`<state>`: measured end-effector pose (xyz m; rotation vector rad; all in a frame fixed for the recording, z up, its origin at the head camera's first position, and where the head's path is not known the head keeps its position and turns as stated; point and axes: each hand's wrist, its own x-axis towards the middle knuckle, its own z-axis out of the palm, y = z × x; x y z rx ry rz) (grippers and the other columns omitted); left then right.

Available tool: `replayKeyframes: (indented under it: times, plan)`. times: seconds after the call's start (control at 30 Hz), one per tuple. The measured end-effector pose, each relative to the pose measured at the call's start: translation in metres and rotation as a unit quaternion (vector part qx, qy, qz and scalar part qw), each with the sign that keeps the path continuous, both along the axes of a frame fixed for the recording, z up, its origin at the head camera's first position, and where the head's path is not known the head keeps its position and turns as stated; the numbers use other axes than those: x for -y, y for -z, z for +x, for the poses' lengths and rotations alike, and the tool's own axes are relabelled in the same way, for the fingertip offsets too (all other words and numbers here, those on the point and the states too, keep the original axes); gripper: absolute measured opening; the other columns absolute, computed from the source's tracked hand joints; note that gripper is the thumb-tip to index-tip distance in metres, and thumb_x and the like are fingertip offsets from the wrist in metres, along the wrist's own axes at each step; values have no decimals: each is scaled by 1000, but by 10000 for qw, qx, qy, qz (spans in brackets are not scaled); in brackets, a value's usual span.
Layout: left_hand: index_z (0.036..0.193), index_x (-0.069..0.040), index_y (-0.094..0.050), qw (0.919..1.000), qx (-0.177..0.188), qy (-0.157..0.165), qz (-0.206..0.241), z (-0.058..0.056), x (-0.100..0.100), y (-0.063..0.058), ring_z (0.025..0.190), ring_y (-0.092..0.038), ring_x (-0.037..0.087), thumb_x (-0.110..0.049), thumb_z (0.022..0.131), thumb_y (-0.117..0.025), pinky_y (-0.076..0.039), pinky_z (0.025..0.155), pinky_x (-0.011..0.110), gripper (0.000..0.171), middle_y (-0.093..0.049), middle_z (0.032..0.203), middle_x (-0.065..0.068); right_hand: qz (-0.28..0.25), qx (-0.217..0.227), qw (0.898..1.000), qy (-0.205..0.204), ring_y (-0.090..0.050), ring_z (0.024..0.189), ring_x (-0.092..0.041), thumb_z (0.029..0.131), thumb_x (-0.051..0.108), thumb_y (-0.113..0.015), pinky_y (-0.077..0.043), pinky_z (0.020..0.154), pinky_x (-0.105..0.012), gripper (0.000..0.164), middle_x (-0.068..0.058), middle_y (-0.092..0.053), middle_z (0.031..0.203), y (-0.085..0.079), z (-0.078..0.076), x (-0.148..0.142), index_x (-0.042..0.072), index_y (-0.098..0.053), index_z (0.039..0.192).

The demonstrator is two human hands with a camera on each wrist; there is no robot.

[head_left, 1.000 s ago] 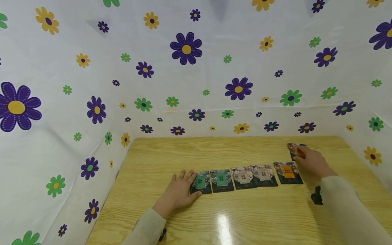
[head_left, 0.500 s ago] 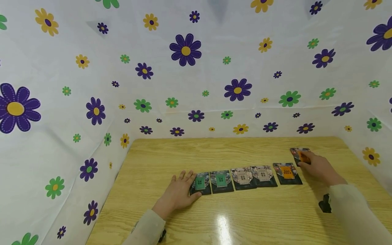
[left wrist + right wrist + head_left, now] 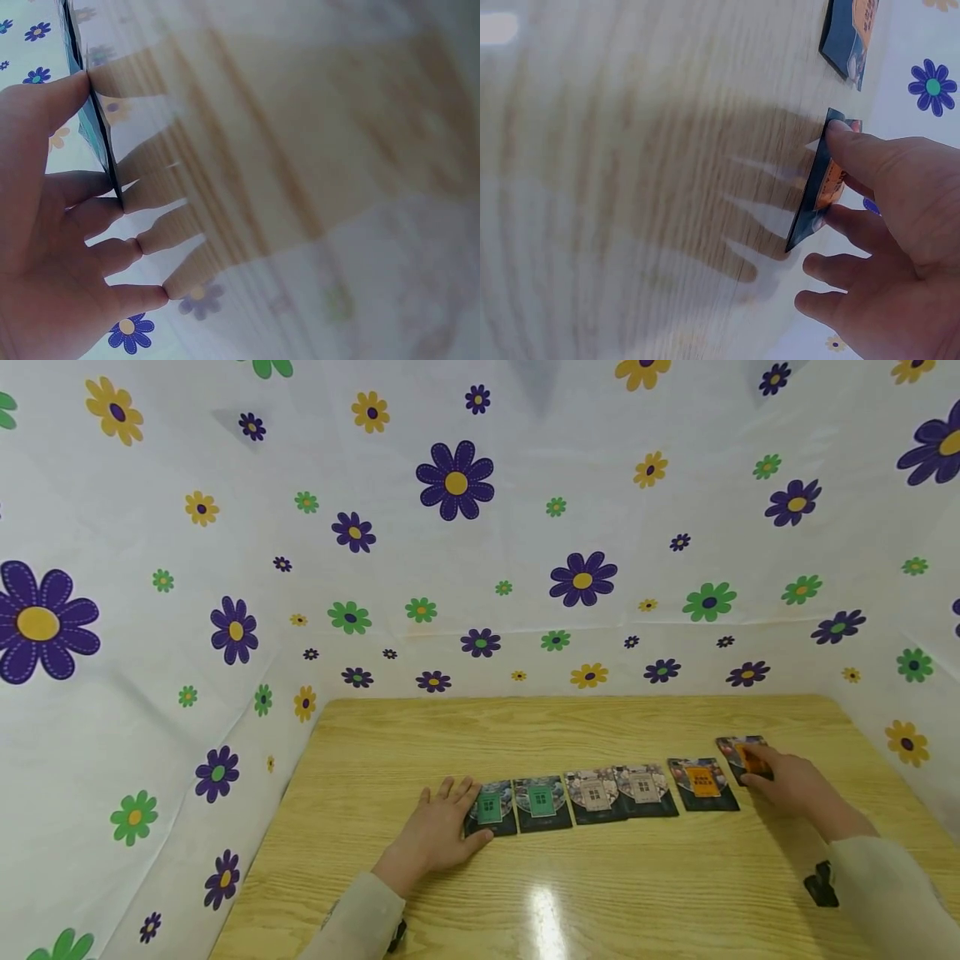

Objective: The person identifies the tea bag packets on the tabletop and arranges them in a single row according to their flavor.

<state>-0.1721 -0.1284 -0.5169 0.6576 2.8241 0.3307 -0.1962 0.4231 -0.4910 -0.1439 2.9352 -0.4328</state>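
In the head view, my left hand (image 3: 438, 831) lies on the table with fingers extended, its thumb and index finger touching the leftmost green-labelled flat packet (image 3: 491, 810). The left wrist view shows that packet (image 3: 96, 127) nearly edge-on. At the far right, my right hand (image 3: 791, 785) pinches a dark packet with an orange label (image 3: 735, 748) between thumb and forefinger. That packet (image 3: 810, 214) is close to the wooden surface in the right wrist view, its other fingers off it. Left of it lies a second orange-labelled packet (image 3: 703, 783), apart from it and slightly nearer me.
Another green-labelled packet (image 3: 542, 803) and two beige-labelled packets, a left one (image 3: 592, 795) and a right one (image 3: 647, 789), continue the row. The beige pair touch or overlap. A wooden table (image 3: 600, 893) bears everything, with a flower-patterned white sheet (image 3: 517, 543) behind and at the sides.
My right hand has moved toward me and to the right, bringing the orange-labelled packet along. The left hand and the other packets have stayed put.
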Motion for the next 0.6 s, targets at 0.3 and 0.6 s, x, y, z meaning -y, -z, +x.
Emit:
replayKeyframes:
  times: [0.3, 0.6]
  plan:
    - [167, -12, -33, 10000, -37, 12, 11, 0, 1, 0, 160, -27, 41, -64, 104, -52, -27, 124, 70, 84, -33, 173, 11, 20, 52, 10000, -63, -59, 107, -68, 105, 27, -65, -52, 85, -71, 66, -52, -54, 126, 2, 10, 1, -17, -40, 148]
    - [167, -13, -32, 10000, 2, 15, 37, -1, 1, 2, 161, -26, 41, -64, 104, -52, -27, 125, 70, 84, -32, 173, 11, 131, 53, 9998, -101, -62, 101, -63, 102, 22, -69, -54, 81, -67, 64, -51, -57, 122, -2, 21, 7, -17, -44, 146]
